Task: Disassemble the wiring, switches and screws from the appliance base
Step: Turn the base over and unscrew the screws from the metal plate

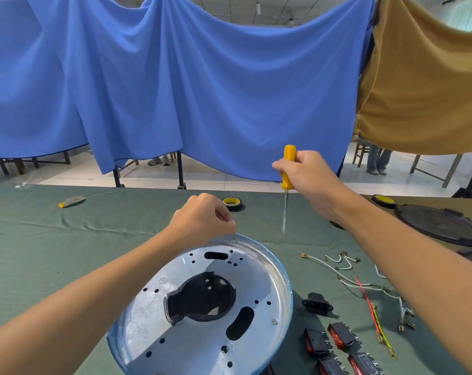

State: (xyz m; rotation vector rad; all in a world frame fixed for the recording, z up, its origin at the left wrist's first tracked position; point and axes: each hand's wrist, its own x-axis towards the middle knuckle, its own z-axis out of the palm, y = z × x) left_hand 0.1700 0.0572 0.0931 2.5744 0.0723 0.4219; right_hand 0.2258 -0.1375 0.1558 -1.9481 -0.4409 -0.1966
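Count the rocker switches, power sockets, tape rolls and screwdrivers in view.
Rocker switches: 4
Power socket: 1
Tape rolls: 2
Screwdriver: 1
Total: 8

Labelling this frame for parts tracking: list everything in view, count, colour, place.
appliance base: 1, silver, blue rim, table centre
switches: 4, black and red, right of base, near edge
power socket: 1, black, right of base
wires: loose bunch, white, one red, one yellow-green, right side
tape rolls: 2, black, yellow core, far side
round plate: 1, black, far right
unclear object: 1, yellow and grey, far left
table cover: 1, green
hanging cloths: 2, blue and tan, behind table
left hand: grip pinches thin metal piece above base rim
right hand: holds yellow screwdriver, raised
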